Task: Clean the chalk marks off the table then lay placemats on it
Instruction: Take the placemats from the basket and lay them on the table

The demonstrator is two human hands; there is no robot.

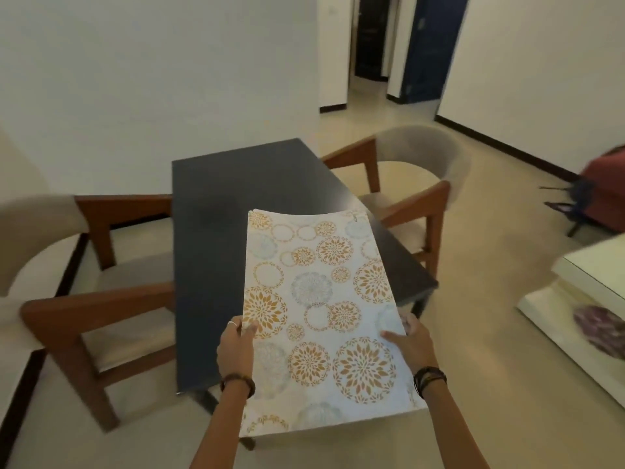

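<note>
A white placemat [318, 299] printed with orange and pale blue flower circles hangs above the near right part of the dark table [216, 211]. At its far edge more than one sheet seems stacked. My left hand [235, 348] grips its left edge, thumb on top. On the opposite edge my right hand [407, 343] holds it the same way. The mat's far end curves up over the tabletop. The bare tabletop shows a faint smudge near its middle; I see no clear chalk marks.
A wooden armchair [77, 292] with beige cushions stands at the table's left, another armchair [416, 184] at its right. A white low table [581, 292] sits at the right edge, a red sofa [605, 184] behind it. Open floor lies to the right.
</note>
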